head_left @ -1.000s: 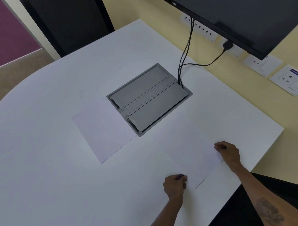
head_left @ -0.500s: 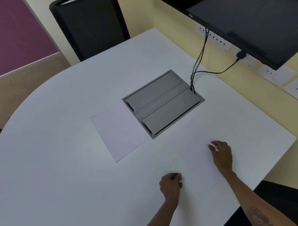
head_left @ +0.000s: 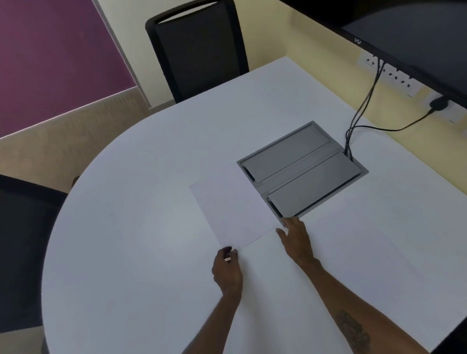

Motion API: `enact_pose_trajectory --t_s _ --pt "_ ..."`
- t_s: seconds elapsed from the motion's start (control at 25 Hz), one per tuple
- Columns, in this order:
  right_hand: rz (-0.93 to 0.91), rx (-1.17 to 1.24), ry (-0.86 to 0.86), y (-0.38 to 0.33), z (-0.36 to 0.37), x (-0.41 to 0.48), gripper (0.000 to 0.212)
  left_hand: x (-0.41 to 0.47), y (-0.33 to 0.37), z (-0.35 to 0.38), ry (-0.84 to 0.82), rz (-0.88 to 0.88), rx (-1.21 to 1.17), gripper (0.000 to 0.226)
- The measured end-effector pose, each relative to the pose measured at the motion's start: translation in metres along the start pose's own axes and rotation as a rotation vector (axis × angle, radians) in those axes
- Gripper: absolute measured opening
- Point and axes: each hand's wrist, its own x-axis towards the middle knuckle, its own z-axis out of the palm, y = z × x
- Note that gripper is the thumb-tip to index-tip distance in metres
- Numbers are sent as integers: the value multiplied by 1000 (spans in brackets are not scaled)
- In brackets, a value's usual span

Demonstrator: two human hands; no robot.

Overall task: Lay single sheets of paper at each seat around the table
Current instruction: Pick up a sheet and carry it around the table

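White paper sheet just beyond both hands, at its near corners.

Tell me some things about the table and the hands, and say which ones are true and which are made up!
1. A sheet of paper lies on the white table. True.
2. The left hand is at the paper's near corner. True.
3. The right hand is holding a cup. False: it holds nothing and rests by the paper's edge, near the grey box.
4. The grey box's lids are open. False: both lids lie flat and shut.
5. Black cables run from the box up to the wall. True.
6. The chair across the table is red. False: it is black.
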Motion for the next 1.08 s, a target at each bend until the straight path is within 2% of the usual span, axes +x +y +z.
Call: enact_pose_trajectory --t_s 0.16,0.36,0.64,0.84,1.08 --pt "105 81 6 -18 16 24 39 36 6 -18 48 -82 -1 31" --pt "153 38 -28 -26 33 35 47 58 10 -17 8 -190 46 36" --pt "139 -116 -24 -27 48 27 52 69 5 -12 -16 -206 -18 28" --pt "161 -122 -6 -30 49 26 53 68 9 -12 -51 -172 -39 19" --pt "187 -54 -7 -30 49 27 56 70 8 -14 -10 -161 -23 17"
